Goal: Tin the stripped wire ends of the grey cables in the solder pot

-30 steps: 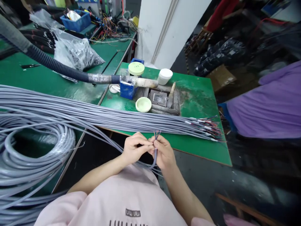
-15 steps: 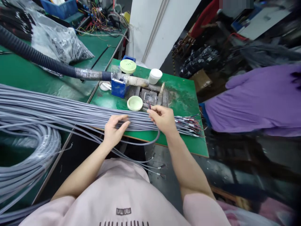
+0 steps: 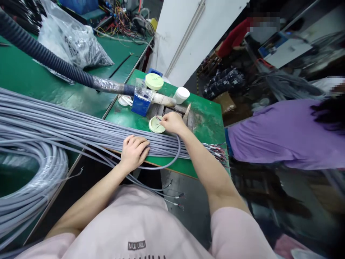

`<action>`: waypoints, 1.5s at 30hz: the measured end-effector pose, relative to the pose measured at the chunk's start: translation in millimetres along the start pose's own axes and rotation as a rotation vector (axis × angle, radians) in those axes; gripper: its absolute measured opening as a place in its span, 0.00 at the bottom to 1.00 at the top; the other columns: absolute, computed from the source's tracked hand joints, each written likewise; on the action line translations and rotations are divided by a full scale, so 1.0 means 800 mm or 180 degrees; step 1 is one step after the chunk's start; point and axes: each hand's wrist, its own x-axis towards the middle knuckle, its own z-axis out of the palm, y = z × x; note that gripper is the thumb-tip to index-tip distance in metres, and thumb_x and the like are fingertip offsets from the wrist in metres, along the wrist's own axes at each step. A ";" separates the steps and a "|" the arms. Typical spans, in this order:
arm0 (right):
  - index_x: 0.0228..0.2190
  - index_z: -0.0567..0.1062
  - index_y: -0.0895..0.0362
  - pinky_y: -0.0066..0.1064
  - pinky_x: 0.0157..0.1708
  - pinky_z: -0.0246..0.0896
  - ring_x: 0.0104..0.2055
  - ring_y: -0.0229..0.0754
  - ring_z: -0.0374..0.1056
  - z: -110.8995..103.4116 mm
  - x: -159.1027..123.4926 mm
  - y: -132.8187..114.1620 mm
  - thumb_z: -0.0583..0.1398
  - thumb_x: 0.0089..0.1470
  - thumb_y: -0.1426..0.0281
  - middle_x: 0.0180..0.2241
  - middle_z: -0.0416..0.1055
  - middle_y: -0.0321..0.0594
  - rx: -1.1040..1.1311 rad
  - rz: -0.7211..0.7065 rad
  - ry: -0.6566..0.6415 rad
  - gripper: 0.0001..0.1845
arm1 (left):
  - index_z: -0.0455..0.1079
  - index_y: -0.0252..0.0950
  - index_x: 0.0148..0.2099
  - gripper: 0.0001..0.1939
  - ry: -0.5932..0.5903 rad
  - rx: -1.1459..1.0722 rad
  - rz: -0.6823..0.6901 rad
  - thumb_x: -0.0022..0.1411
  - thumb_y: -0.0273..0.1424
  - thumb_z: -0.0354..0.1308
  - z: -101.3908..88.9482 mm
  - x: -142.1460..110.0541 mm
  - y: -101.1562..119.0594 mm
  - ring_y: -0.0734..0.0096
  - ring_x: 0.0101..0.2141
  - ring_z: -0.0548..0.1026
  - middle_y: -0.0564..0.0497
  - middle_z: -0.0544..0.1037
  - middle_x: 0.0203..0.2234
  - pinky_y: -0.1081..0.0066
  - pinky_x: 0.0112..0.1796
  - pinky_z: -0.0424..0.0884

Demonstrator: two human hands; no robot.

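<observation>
My right hand (image 3: 174,123) pinches a grey cable (image 3: 178,149) near its end. The cable's thin stripped wires point down into a small pale-green dish (image 3: 153,128), and its free length loops back toward me. My left hand (image 3: 134,151) rests on the bundle of grey cables (image 3: 94,131), its fingers laid over them and the thumb a little apart. Red and black wire ends (image 3: 218,151) fan out at the bundle's right end. Just behind my right hand is a soldering pot (image 3: 168,111), mostly covered by the hand.
A black ribbed hose (image 3: 67,70) ends in a taped nozzle by a blue box (image 3: 140,105). A white tub (image 3: 182,95) and a yellow-green lid (image 3: 154,81) stand behind. Coiled cable (image 3: 54,172) lies at left. A person in purple (image 3: 285,136) bends at right.
My right hand has moved forward and left, bringing the cable's wire ends from beside the pot into the pale-green dish. My left hand has settled flatter on the bundle.
</observation>
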 end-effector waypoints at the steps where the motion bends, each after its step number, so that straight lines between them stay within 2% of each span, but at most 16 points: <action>1: 0.26 0.79 0.58 0.30 0.31 0.54 0.33 0.43 0.69 0.001 0.002 -0.001 0.59 0.50 0.69 0.30 0.77 0.45 -0.0060 0.0014 -0.0034 0.09 | 0.73 0.41 0.47 0.11 0.0005 -0.0005 0.0004 0.61 0.31 0.57 0.000 0.000 -0.001 0.60 0.45 0.74 0.47 0.79 0.42 0.55 0.55 0.55; 6: 0.29 0.80 0.58 0.32 0.34 0.57 0.38 0.48 0.71 0.001 0.005 -0.009 0.58 0.50 0.70 0.34 0.78 0.48 -0.0233 0.0033 -0.0116 0.10 | 0.73 0.42 0.48 0.12 0.0014 0.0042 0.0070 0.62 0.31 0.56 0.001 -0.001 -0.001 0.60 0.45 0.73 0.47 0.79 0.42 0.55 0.55 0.55; 10: 0.29 0.81 0.59 0.30 0.34 0.57 0.36 0.44 0.70 -0.012 -0.001 -0.005 0.58 0.50 0.71 0.32 0.78 0.46 -0.0157 -0.0039 -0.0084 0.11 | 0.73 0.42 0.48 0.12 0.0042 0.0062 0.0108 0.62 0.31 0.56 0.001 -0.002 -0.002 0.61 0.45 0.73 0.48 0.79 0.42 0.56 0.55 0.55; 13: 0.27 0.81 0.60 0.29 0.32 0.56 0.32 0.42 0.69 -0.030 -0.006 0.016 0.58 0.50 0.70 0.28 0.77 0.43 0.0053 0.0051 0.0135 0.11 | 0.73 0.42 0.48 0.12 0.0007 0.0060 0.0085 0.62 0.31 0.56 0.001 -0.002 -0.003 0.61 0.45 0.73 0.48 0.79 0.42 0.56 0.55 0.54; 16: 0.25 0.80 0.61 0.30 0.31 0.56 0.30 0.41 0.69 -0.042 -0.004 0.047 0.59 0.50 0.69 0.26 0.76 0.42 0.0073 0.0345 0.0295 0.11 | 0.72 0.42 0.48 0.12 0.0005 0.0095 0.0071 0.62 0.31 0.57 0.001 0.000 -0.001 0.61 0.45 0.73 0.48 0.79 0.42 0.56 0.55 0.54; 20: 0.26 0.80 0.61 0.30 0.34 0.58 0.35 0.45 0.71 -0.038 0.011 0.081 0.59 0.50 0.70 0.28 0.77 0.45 -0.0135 0.0723 0.0269 0.11 | 0.72 0.40 0.46 0.10 -0.0100 0.0253 0.0017 0.63 0.32 0.56 -0.003 0.006 0.003 0.62 0.43 0.73 0.49 0.79 0.40 0.56 0.54 0.55; 23: 0.28 0.80 0.61 0.31 0.37 0.61 0.40 0.48 0.72 -0.030 0.025 0.093 0.58 0.51 0.70 0.33 0.78 0.48 -0.0223 0.0897 0.0211 0.11 | 0.72 0.39 0.46 0.09 -0.0251 0.0333 0.0000 0.64 0.33 0.55 -0.007 0.010 0.006 0.62 0.43 0.72 0.48 0.79 0.40 0.56 0.53 0.55; 27: 0.32 0.81 0.61 0.32 0.40 0.63 0.42 0.50 0.72 -0.022 0.041 0.099 0.59 0.50 0.70 0.37 0.78 0.51 -0.0222 0.1023 0.0082 0.11 | 0.72 0.39 0.46 0.10 -0.0347 0.0338 -0.0029 0.64 0.34 0.55 -0.010 0.012 0.007 0.62 0.43 0.71 0.48 0.78 0.41 0.56 0.54 0.55; 37: 0.36 0.80 0.61 0.37 0.45 0.65 0.46 0.54 0.72 -0.006 0.059 0.101 0.60 0.49 0.71 0.42 0.77 0.54 -0.0285 0.1074 -0.0014 0.13 | 0.72 0.38 0.46 0.10 -0.0295 0.0316 0.0019 0.64 0.33 0.56 -0.009 0.012 0.006 0.62 0.43 0.71 0.49 0.78 0.40 0.57 0.53 0.55; 45: 0.35 0.81 0.61 0.36 0.46 0.64 0.47 0.53 0.72 -0.014 0.054 0.097 0.59 0.50 0.71 0.41 0.77 0.53 -0.0325 0.1013 -0.0020 0.12 | 0.72 0.38 0.46 0.09 -0.0250 0.0314 0.0039 0.63 0.33 0.56 -0.008 0.013 0.006 0.63 0.43 0.72 0.49 0.79 0.40 0.57 0.53 0.55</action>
